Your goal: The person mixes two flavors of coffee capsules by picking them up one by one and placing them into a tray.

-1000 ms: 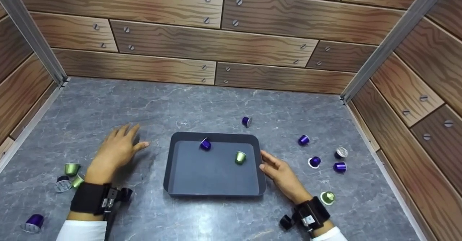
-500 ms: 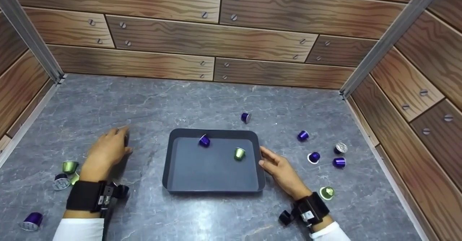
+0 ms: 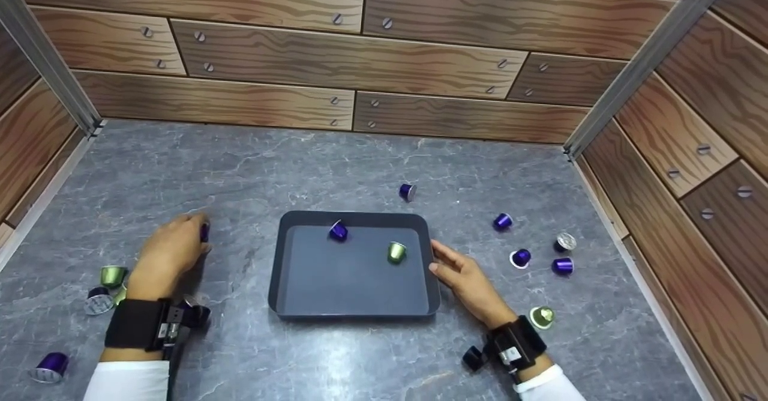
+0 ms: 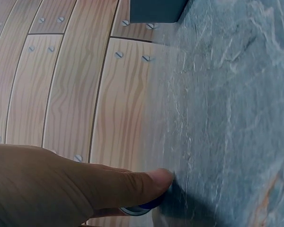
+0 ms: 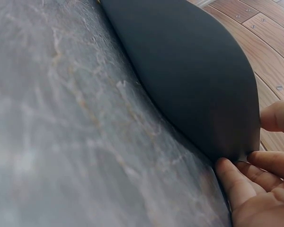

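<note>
My left hand (image 3: 171,248) pinches a purple coffee capsule (image 3: 204,232) at the left of the table, its thumb and fingers hiding most of it. In the left wrist view the capsule (image 4: 144,206) shows below the thumb, low over the tabletop. My right hand (image 3: 471,284) holds the right side of a dark grey rectangular tray (image 3: 354,316). In the right wrist view its fingertips are against the outer wall of the tray (image 5: 194,71), with the thumb at the rim. A purple capsule (image 3: 338,231) and a green capsule (image 3: 396,252) lie inside the tray.
Left of the tray lie a green capsule (image 3: 113,276), a dark one (image 3: 99,301) and a purple one (image 3: 49,368). Several more are scattered right, including a green capsule (image 3: 542,317); another purple capsule (image 3: 408,192) lies behind the tray. Wood-patterned walls (image 3: 264,101) enclose the table.
My left hand has moved left, and its spread fingers have closed on the purple capsule. My right hand has stayed at the tray. The head view has shifted slightly.
</note>
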`<control>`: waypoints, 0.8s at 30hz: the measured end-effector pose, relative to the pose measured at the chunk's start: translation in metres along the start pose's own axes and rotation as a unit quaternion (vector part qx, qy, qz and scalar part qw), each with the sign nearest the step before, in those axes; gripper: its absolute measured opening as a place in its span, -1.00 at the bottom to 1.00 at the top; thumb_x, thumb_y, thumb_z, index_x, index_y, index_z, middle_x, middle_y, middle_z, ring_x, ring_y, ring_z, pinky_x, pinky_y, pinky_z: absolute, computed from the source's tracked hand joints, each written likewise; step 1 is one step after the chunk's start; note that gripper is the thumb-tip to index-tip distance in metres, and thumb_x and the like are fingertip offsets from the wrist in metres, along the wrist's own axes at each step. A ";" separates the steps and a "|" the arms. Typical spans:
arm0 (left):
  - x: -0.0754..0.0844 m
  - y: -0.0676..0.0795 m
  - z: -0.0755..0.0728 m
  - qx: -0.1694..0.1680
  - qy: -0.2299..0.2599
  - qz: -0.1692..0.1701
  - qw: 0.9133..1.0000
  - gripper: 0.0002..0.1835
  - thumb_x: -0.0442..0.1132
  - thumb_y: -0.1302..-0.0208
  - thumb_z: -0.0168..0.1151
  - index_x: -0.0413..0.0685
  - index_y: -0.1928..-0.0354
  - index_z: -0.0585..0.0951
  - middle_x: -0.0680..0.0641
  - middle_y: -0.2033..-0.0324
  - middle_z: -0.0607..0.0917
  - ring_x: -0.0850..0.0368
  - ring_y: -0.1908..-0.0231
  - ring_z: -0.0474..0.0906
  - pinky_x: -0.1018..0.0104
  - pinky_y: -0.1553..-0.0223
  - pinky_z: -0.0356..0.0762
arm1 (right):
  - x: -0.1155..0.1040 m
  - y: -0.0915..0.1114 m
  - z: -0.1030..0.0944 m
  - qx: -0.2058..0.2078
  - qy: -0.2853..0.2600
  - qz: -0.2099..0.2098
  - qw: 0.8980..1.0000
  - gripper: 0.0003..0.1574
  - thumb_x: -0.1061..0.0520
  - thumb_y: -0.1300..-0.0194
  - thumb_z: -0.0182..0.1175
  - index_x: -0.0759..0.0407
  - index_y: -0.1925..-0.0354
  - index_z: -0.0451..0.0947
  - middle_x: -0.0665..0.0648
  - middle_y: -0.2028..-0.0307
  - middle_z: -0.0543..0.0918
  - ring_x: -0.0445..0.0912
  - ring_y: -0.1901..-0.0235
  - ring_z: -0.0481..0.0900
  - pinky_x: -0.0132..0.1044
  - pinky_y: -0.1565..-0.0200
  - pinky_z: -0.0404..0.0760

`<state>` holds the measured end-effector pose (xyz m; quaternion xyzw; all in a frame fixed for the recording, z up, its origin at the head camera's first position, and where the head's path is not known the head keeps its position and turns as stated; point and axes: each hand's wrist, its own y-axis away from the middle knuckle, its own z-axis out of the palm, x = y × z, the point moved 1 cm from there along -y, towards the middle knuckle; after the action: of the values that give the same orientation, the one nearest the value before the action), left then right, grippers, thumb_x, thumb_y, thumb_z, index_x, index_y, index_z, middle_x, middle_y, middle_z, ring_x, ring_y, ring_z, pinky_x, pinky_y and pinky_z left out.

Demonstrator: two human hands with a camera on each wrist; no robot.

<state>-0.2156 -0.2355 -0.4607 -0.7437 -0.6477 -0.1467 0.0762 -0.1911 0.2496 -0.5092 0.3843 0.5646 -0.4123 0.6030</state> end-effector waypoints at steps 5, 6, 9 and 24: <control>-0.002 -0.001 -0.001 0.015 -0.004 0.007 1.000 -0.55 -0.31 -0.09 0.19 -0.32 -0.03 0.38 -0.47 0.10 0.44 -0.45 0.14 0.36 -0.32 0.17 0.31 | -0.009 0.002 0.005 -0.018 0.002 0.003 1.000 -0.29 0.36 -0.27 -0.04 0.54 -0.27 -0.13 0.50 -0.24 0.03 0.26 -0.21 0.07 -0.33 -0.11 0.31; -0.003 -0.001 -0.002 0.019 -0.004 0.008 1.000 -0.56 -0.32 -0.09 0.19 -0.32 -0.02 0.39 -0.46 0.12 0.46 -0.44 0.15 0.37 -0.31 0.18 0.32 | -0.011 0.002 0.006 -0.020 0.003 0.003 1.000 -0.28 0.36 -0.27 -0.05 0.54 -0.27 -0.14 0.50 -0.24 0.03 0.26 -0.22 0.06 -0.32 -0.12 0.30; -0.002 -0.002 -0.003 0.032 -0.002 0.014 0.999 -0.60 -0.35 -0.08 0.18 -0.33 0.01 0.42 -0.44 0.18 0.50 -0.42 0.19 0.40 -0.28 0.20 0.34 | -0.015 0.003 0.008 -0.021 0.001 0.003 1.000 -0.29 0.37 -0.27 -0.05 0.53 -0.27 -0.14 0.50 -0.25 0.02 0.27 -0.22 0.06 -0.24 -0.16 0.25; 0.010 -0.003 -0.007 0.072 0.012 0.019 0.997 -0.69 -0.28 -0.12 0.17 -0.28 0.10 0.45 -0.36 0.30 0.56 -0.34 0.32 0.47 -0.22 0.33 0.41 | 0.002 -0.001 0.000 0.006 0.010 -0.016 1.000 -0.20 0.16 -0.21 0.12 0.44 -0.27 0.01 0.39 -0.24 0.15 0.14 -0.22 0.15 -0.31 -0.13 0.30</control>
<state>-0.2181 -0.2281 -0.4516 -0.7464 -0.6417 -0.1070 0.1403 -0.1919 0.2494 -0.5115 0.3832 0.5739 -0.4216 0.5883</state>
